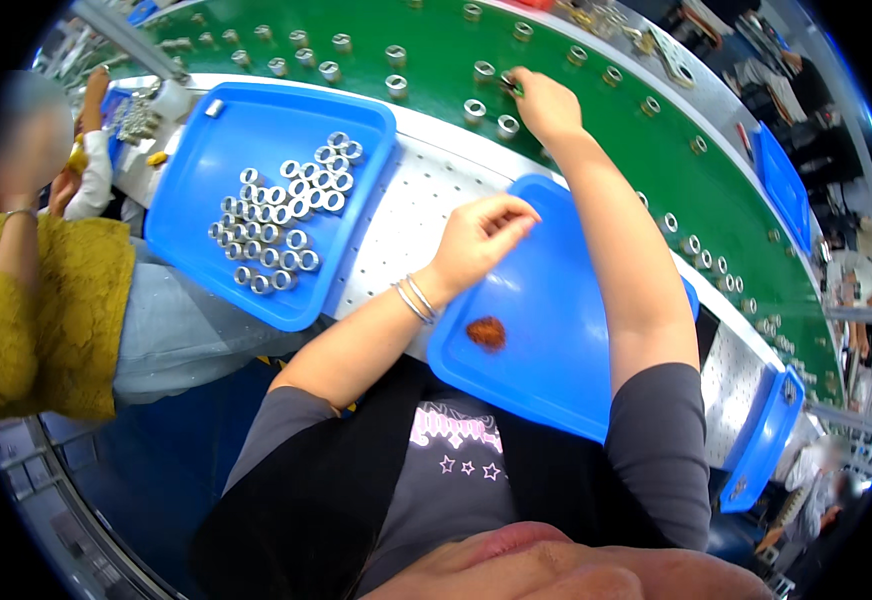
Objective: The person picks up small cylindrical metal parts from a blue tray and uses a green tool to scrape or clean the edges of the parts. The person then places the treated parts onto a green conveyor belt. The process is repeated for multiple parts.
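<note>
My right hand (550,104) reaches over the green conveyor belt (436,105). Its fingers are closed on a small dark and green thing (512,87) whose kind I cannot make out. Close to that hand, short silver metal rings (474,110) stand on the belt. My left hand (480,238) hovers by the left edge of the nearer blue tray (556,290), thumb and fingertips drawn together; anything between them is hidden. A reddish-brown clump (486,333) lies in that tray.
Left of me, another blue tray (184,150) holds many silver rings (299,188). A white perforated table (411,195) runs under the trays. A person in a mustard top (66,300) sits at the left. Further blue trays (766,440) stand at the right.
</note>
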Demonstrator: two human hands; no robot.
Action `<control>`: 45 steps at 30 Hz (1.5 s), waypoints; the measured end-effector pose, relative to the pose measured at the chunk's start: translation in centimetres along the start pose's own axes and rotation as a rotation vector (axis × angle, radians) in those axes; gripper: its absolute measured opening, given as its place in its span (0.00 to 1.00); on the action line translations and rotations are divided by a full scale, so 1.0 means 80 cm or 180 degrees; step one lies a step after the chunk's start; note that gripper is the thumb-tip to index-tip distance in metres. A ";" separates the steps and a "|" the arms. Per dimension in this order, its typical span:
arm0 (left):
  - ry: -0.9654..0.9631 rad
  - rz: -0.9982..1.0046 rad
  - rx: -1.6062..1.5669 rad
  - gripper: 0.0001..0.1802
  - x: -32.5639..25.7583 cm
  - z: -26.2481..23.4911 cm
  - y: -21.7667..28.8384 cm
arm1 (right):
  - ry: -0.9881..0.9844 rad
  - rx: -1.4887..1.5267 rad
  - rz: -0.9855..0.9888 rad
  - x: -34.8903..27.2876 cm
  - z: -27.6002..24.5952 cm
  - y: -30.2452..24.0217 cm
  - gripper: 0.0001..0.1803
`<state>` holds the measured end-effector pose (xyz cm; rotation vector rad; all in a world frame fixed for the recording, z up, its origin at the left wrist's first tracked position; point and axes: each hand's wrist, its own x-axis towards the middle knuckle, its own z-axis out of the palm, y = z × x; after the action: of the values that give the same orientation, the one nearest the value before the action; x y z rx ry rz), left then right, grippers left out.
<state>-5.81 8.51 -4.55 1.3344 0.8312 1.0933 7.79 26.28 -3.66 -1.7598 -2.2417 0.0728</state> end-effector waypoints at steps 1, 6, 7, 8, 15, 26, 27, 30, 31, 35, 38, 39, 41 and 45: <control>-0.0054 -0.0022 0.0105 0.06 0.002 0.004 0.003 | 0.0038 0.0054 0.0014 0.000 0.000 0.004 0.14; 0.0132 0.0245 0.0181 0.09 0.009 0.002 0.007 | 0.0335 0.0973 0.0133 -0.034 -0.027 0.005 0.09; 0.0249 0.0291 0.0110 0.10 0.009 0.004 0.005 | 0.0479 0.1339 0.0055 -0.052 -0.036 0.002 0.09; 0.0369 0.0254 0.0112 0.12 0.007 -0.001 0.007 | 0.0356 0.1789 0.0153 -0.072 -0.049 -0.002 0.10; -0.0202 0.0468 0.0499 0.16 -0.026 0.023 0.047 | -0.0071 0.3556 0.0695 -0.259 -0.146 0.001 0.10; -0.1142 -0.0123 -0.0089 0.26 -0.074 0.080 0.056 | 0.0443 0.3138 0.1010 -0.386 -0.159 -0.026 0.08; -0.1054 -0.0025 0.0018 0.26 -0.076 0.084 0.055 | 0.0534 0.2993 0.1047 -0.387 -0.162 -0.027 0.08; -0.0870 0.0236 0.0306 0.29 -0.081 0.093 0.054 | 0.0943 0.2235 0.0846 -0.380 -0.165 -0.024 0.08; -0.0866 0.0299 0.0382 0.30 -0.084 0.096 0.054 | 0.0901 0.2158 0.0714 -0.377 -0.162 -0.023 0.08; -0.0858 0.0335 0.0470 0.32 -0.091 0.098 0.052 | 0.0786 0.2168 0.0336 -0.372 -0.156 -0.028 0.07; -0.1000 -0.0559 -0.0357 0.30 -0.086 0.089 0.060 | 0.0842 0.2464 0.0231 -0.379 -0.158 -0.031 0.05; -0.0937 -0.0774 -0.0636 0.29 -0.086 0.086 0.060 | 0.0831 0.2688 0.0248 -0.385 -0.162 -0.029 0.05; -0.0800 -0.1195 -0.1198 0.27 -0.085 0.082 0.058 | 0.0810 0.3016 0.0342 -0.397 -0.164 -0.024 0.04; -0.0816 -0.1382 -0.1707 0.27 -0.080 0.083 0.055 | 0.0938 0.3269 0.0451 -0.410 -0.149 -0.019 0.04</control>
<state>-2.15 -0.02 -0.35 0.7722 0.5466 0.7110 16.36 -7.14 1.71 -1.2157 -1.4175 0.7786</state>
